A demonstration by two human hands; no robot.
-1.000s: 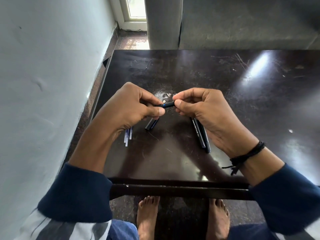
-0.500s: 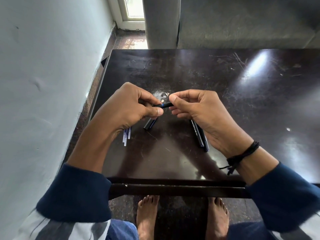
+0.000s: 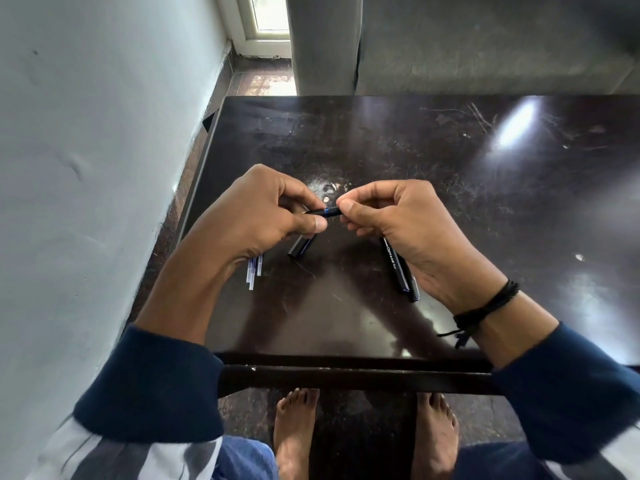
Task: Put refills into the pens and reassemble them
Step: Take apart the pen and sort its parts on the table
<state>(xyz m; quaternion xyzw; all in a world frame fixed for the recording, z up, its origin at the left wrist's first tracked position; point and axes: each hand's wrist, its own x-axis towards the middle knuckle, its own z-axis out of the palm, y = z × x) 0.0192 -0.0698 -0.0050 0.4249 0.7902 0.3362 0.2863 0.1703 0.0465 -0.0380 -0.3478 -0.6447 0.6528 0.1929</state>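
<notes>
Both hands, left (image 3: 273,216) and right (image 3: 398,216), pinch a slim black plastic pen with blue band (image 3: 323,212) above the dark counter (image 3: 450,161); probably screwing halves together, so keep them coaxial and twist gently.

I can't see either end of the short black pen piece with a blue band (image 3: 325,212): the left hand (image 3: 263,216) pinches over its left end and the right hand (image 3: 405,223) over its right, so what sits inside I cannot tell. The thin clear plastic refills (image 3: 254,270) run under the left hand, which hides their far ends and their count. The right hand covers the far ends of two long black pen barrels (image 3: 394,268). The dark glossy table (image 3: 450,150) is cut off at the right edge.
</notes>
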